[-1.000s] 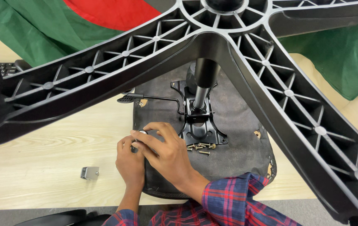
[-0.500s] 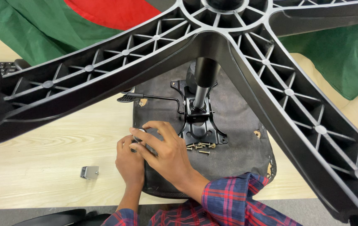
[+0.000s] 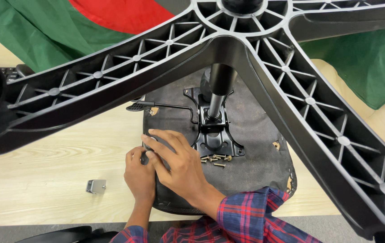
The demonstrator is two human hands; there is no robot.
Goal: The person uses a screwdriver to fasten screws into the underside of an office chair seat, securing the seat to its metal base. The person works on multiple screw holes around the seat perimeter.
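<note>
Hands together at upturned chair seat (image 3: 255, 148) edge: left hand (image 3: 139, 176), right hand (image 3: 176, 162) overlapping; grip unclear.

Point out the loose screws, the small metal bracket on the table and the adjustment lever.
loose screws (image 3: 215, 158), head view, on the middle of the pile.
small metal bracket (image 3: 95, 186), head view, on its front face.
adjustment lever (image 3: 137, 106), head view, on its black paddle end.
</note>
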